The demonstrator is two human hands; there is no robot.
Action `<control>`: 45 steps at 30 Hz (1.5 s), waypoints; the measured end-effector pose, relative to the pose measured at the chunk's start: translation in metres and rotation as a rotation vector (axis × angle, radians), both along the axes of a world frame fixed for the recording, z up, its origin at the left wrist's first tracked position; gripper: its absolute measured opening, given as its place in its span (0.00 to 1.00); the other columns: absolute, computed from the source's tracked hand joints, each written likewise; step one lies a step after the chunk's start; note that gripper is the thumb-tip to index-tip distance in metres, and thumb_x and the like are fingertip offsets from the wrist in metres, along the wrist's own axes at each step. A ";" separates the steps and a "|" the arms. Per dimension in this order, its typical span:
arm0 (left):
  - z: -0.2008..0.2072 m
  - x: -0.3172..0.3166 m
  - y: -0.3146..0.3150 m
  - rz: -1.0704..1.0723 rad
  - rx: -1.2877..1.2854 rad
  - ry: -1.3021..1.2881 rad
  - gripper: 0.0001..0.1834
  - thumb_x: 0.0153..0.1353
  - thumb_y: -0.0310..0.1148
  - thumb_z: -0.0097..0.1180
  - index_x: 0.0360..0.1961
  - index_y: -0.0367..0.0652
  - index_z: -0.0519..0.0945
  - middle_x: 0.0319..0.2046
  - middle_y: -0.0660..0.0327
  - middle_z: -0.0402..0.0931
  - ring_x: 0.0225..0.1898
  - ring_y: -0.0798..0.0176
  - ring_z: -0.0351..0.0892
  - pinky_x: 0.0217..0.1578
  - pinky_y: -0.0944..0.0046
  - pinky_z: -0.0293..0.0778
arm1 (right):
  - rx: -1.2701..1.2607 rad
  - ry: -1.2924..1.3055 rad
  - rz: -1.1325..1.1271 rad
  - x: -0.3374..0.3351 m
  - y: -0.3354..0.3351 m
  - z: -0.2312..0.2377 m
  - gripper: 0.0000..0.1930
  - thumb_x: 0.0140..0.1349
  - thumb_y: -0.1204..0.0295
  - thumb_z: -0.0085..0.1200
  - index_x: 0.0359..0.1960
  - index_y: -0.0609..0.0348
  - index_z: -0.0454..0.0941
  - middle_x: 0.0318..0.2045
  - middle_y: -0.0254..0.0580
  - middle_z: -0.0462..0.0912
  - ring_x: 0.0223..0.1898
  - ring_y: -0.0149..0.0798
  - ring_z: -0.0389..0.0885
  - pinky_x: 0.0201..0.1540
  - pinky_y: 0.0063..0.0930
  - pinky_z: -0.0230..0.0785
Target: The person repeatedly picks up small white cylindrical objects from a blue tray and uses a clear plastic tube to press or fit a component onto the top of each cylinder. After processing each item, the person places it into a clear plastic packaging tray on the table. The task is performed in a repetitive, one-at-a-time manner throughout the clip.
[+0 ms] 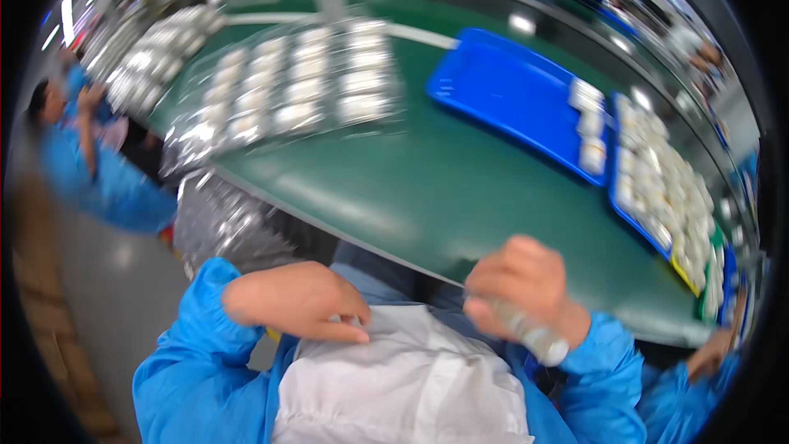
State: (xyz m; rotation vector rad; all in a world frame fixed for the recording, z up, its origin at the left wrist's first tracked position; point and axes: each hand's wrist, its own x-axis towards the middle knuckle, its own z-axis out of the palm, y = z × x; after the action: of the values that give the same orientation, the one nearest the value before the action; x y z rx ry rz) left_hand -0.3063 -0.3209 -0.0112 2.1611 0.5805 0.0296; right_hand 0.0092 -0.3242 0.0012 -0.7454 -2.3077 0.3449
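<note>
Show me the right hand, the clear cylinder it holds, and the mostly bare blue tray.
Right hand (pixel 523 281): head view, middle of the fist.
Clear cylinder (pixel 530 334): head view, its exposed side.
Blue tray (pixel 505 103): head view, its bare floor.

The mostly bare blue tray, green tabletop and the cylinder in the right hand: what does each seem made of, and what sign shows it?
Blue tray: probably moulded plastic, glossy, by its even colour and rounded corners.
Green tabletop: perhaps rubber or vinyl, smooth, given its soft sheen.
Cylinder in the right hand: glass or clear plastic, seemingly see-through; blur leaves which open.
</note>
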 end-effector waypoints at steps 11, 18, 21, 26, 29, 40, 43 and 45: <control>0.007 0.283 0.210 0.221 0.922 -0.464 0.11 0.65 0.38 0.60 0.42 0.42 0.81 0.36 0.53 0.76 0.41 0.46 0.79 0.41 0.52 0.75 | -0.067 0.084 -0.334 0.115 0.079 -0.046 0.11 0.58 0.65 0.67 0.27 0.58 0.81 0.24 0.42 0.78 0.26 0.46 0.80 0.28 0.40 0.72; -0.016 0.366 0.202 0.380 0.552 -0.102 0.32 0.52 0.48 0.69 0.51 0.36 0.76 0.47 0.41 0.77 0.46 0.40 0.80 0.47 0.50 0.77 | -0.162 0.115 -0.371 0.117 0.075 -0.060 0.13 0.59 0.63 0.66 0.33 0.60 0.79 0.28 0.45 0.78 0.28 0.50 0.80 0.31 0.43 0.73; -0.019 0.355 0.200 0.391 0.476 -0.194 0.31 0.50 0.39 0.67 0.53 0.36 0.73 0.47 0.42 0.78 0.48 0.39 0.80 0.47 0.51 0.77 | -0.211 0.096 -0.412 0.116 0.074 -0.058 0.14 0.60 0.61 0.65 0.32 0.60 0.79 0.28 0.47 0.79 0.29 0.52 0.80 0.32 0.45 0.72; 0.003 0.273 0.190 0.440 0.318 -0.430 0.23 0.52 0.20 0.56 0.51 0.41 0.73 0.34 0.59 0.73 0.35 0.65 0.73 0.38 0.64 0.73 | -0.235 0.048 -0.427 0.121 0.074 -0.054 0.14 0.60 0.61 0.65 0.32 0.60 0.78 0.27 0.48 0.79 0.29 0.53 0.80 0.32 0.44 0.72; -0.013 0.241 0.193 0.269 0.668 -0.395 0.27 0.48 0.17 0.51 0.54 0.41 0.73 0.39 0.55 0.74 0.41 0.58 0.76 0.42 0.60 0.74 | -0.235 0.076 -0.427 0.119 0.075 -0.054 0.13 0.60 0.63 0.64 0.32 0.61 0.77 0.29 0.48 0.80 0.30 0.53 0.81 0.34 0.44 0.73; -0.024 0.272 0.199 -0.120 0.311 -0.508 0.31 0.51 0.22 0.58 0.60 0.42 0.71 0.56 0.48 0.72 0.60 0.45 0.71 0.59 0.53 0.71 | -0.511 0.199 -0.417 0.120 0.082 -0.051 0.10 0.59 0.69 0.64 0.38 0.61 0.83 0.30 0.37 0.84 0.31 0.32 0.82 0.36 0.30 0.73; -0.033 0.279 0.201 -0.224 0.411 -0.680 0.25 0.53 0.22 0.59 0.55 0.46 0.76 0.55 0.50 0.69 0.55 0.44 0.72 0.54 0.53 0.73 | -0.609 0.223 -0.456 0.124 0.083 -0.044 0.09 0.59 0.70 0.65 0.36 0.63 0.83 0.29 0.36 0.84 0.31 0.31 0.81 0.35 0.29 0.73; -0.034 0.274 0.205 -0.195 0.495 -0.709 0.22 0.53 0.23 0.60 0.51 0.46 0.78 0.54 0.50 0.69 0.54 0.46 0.72 0.53 0.53 0.73 | -0.666 0.202 -0.479 0.125 0.085 -0.042 0.09 0.59 0.71 0.65 0.36 0.64 0.83 0.29 0.35 0.84 0.31 0.31 0.81 0.35 0.28 0.73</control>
State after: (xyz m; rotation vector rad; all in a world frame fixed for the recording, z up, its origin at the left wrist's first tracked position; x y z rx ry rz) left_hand -0.0327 -0.1163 -0.0448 2.4480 -0.0644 0.8733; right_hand 0.1347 -0.2392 -0.0407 -1.4713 -1.7368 0.9298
